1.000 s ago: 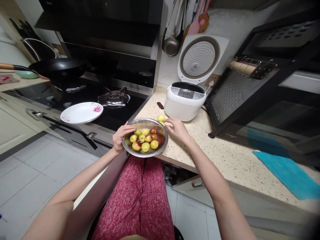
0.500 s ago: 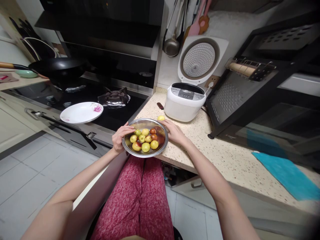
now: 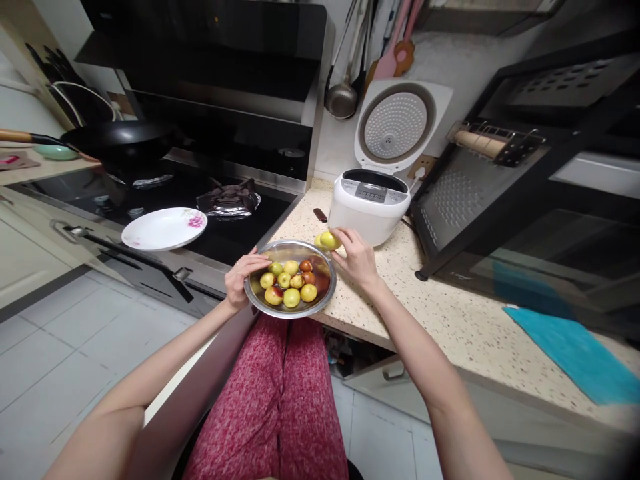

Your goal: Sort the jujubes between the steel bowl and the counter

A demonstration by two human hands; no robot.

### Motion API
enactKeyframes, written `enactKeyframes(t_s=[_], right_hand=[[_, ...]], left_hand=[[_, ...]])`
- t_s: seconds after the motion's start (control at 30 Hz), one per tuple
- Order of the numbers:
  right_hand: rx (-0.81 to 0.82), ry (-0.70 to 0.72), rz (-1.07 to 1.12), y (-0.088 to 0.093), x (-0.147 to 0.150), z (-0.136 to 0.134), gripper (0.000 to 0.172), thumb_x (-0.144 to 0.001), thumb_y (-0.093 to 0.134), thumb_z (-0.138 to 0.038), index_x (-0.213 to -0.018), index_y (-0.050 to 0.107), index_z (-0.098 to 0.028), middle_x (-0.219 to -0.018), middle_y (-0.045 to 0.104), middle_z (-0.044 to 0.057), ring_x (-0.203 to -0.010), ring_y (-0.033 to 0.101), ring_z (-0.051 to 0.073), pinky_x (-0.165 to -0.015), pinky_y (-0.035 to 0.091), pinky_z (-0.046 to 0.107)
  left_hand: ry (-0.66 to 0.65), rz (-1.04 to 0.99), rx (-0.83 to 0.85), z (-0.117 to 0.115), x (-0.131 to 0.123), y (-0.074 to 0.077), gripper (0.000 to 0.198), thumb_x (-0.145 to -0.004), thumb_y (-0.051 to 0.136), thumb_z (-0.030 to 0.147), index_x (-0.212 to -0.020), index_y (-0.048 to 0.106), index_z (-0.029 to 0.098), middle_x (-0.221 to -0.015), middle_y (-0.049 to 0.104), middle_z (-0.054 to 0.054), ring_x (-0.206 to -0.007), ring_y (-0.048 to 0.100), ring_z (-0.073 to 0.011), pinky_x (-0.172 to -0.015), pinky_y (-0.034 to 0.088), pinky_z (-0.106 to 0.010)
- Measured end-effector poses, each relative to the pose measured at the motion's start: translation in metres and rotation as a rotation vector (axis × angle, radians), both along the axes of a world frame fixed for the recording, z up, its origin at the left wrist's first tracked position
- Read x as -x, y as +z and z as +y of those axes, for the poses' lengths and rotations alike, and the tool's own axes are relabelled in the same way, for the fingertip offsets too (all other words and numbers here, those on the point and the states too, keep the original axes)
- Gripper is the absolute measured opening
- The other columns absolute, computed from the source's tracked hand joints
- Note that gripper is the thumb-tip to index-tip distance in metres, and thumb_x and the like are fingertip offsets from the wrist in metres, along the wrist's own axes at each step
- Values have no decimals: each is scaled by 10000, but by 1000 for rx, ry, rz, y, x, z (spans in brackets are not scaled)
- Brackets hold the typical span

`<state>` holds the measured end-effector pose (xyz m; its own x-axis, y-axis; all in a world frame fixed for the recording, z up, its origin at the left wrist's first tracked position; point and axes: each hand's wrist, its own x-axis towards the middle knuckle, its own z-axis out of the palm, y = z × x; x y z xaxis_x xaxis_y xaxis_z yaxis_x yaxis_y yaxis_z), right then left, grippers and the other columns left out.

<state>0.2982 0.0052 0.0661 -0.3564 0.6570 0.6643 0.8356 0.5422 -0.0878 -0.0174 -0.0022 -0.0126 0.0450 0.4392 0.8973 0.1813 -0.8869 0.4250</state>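
Held between thumb and fingertips of the right hand (image 3: pixel 356 257), just past the steel bowl's (image 3: pixel 291 316) far right rim: a yellow-green fruit (image 3: pixel 331 240). Probably light and firm, smooth enough to slip if wet, liable to bruise under a hard squeeze; best pinched across the rounded sides, with gentle pressure. Small, roundish, slightly glossy, partly hidden by the fingers. Against or just behind it, contact impossible to tell, a second yellow fruit (image 3: pixel 318 241). Inside the bowl, more fruits (image 3: pixel 291 297), from yellow-green to reddish brown. On the bowl's left rim, the left hand (image 3: pixel 242 279), fingers close together, hooked inward over the edge, rim held against the palm. Beyond the bowl, to the right, an open white rice cooker (image 3: pixel 367 207); to the bowl's left, a flowered plate (image 3: pixel 160 230).
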Motion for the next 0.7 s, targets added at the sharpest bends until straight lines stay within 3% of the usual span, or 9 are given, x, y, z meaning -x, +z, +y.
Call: enactKeyframes(t_s=[0.1, 0.23, 0.43, 0.7], right_hand=[[-69, 20, 50, 0, 1, -2, 476, -936, 634, -156, -1404, 584, -221, -1334, 667, 146, -1139, 666, 334, -860, 606, 466], [-75, 166, 134, 1, 8, -6, 523, -921, 633, -155, -1428, 543, -243, -1351, 659, 140, -1192, 663, 323, -931, 612, 487], [120, 454, 236, 11, 20, -18, 487, -894, 699, -233, -1363, 572, -261, -1261, 684, 100, -1154, 678, 285, -963, 599, 477], [329, 700, 262, 23, 34, -35, 466, -881, 768, -324, -1323, 644, -248, -1288, 731, 91, -1180, 698, 270, -1051, 561, 482]], left_hand=[[-30, 26, 11, 0, 2, -1, 652, -1100, 217, 468, -1117, 808, 193, -1108, 802, -98, -1082, 735, -252, -1175, 480, -534], [-65, 91, 26, -1, 3, 1, 631, -1105, 220, 493, -1231, 766, 203, -1218, 779, -105, -1188, 710, -260, -1222, 436, -546], [-99, 209, 15, -4, 1, 7, 677, -1101, 197, 559, -1367, 690, 179, -1346, 725, -146, -1311, 659, -284, -1221, 443, -555], [-103, 233, -10, -2, 0, 7, 695, -1102, 179, 569, -1383, 675, 173, -1351, 722, -150, -1307, 661, -287, -1212, 448, -559]])
